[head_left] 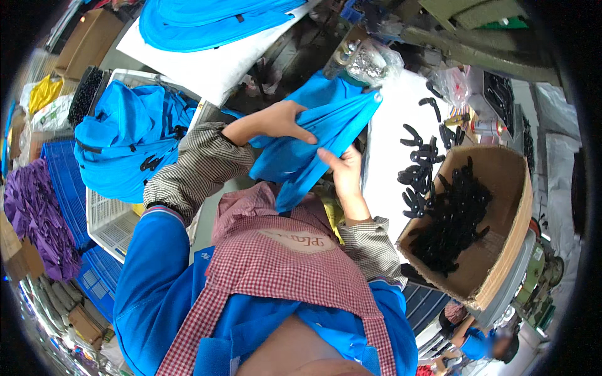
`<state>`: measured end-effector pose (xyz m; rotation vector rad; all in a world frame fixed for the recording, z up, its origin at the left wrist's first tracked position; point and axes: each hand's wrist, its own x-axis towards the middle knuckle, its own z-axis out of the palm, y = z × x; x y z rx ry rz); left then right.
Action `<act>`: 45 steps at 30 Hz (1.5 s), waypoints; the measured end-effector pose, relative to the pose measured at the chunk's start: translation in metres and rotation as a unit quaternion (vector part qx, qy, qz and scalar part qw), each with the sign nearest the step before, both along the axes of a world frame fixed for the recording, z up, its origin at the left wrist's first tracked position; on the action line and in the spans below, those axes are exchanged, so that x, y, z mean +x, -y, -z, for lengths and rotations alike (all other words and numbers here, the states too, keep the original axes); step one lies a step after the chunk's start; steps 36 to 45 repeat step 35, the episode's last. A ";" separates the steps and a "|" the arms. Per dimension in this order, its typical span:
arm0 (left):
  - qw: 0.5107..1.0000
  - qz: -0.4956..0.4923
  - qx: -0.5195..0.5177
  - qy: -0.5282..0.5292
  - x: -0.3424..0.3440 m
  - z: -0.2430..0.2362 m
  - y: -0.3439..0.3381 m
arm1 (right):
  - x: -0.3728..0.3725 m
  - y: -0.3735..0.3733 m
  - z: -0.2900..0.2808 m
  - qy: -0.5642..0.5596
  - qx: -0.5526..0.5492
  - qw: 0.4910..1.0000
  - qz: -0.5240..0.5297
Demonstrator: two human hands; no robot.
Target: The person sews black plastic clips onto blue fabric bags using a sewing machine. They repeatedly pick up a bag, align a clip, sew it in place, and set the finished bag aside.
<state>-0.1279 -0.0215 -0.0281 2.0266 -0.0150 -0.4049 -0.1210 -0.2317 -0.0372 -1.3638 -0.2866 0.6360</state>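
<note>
A piece of bright blue fabric [326, 119] hangs in folds between my two hands, over my lap at the edge of the white work table [384, 141]. My left hand [282, 122] grips the cloth from the upper left, its thumb lying across the folds. From the lower right, my right hand [343, 170] pinches the same cloth with the thumb on top; the fingers behind are hidden. One corner of the fabric stretches up to a small white round piece [377, 97] at the table's far left.
Loose black curved plastic pieces [423, 166] lie on the table, beside a cardboard box [501, 232] full of them. More blue fabric [125, 138] fills a white crate [106, 216] on the left. Flat blue pieces [200, 28] lie on a white surface ahead. Another person [480, 338] is at lower right.
</note>
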 end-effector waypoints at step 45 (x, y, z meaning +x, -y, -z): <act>0.917 -0.071 -0.358 -0.163 0.151 -0.025 -0.039 | 0.189 -0.078 -0.039 -0.218 0.018 0.968 0.119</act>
